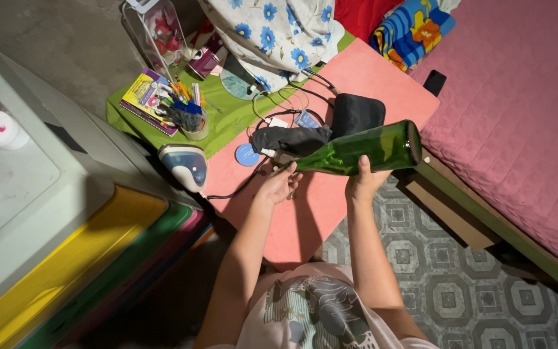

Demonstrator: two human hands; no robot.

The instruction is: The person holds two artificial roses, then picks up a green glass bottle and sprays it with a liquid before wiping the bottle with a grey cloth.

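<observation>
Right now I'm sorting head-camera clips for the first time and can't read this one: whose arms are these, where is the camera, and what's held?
There is no machine here. One camera sits on a person's head and looks down, so both bare arms are that person's own. The right hand grips the body of a green glass bottle, held on its side in the air. The left hand is at the bottle's neck end. Below lies a pink board with a black pouch, cables, a round blue tin and a clothes iron. A cup of pens stands on green cloth.
</observation>
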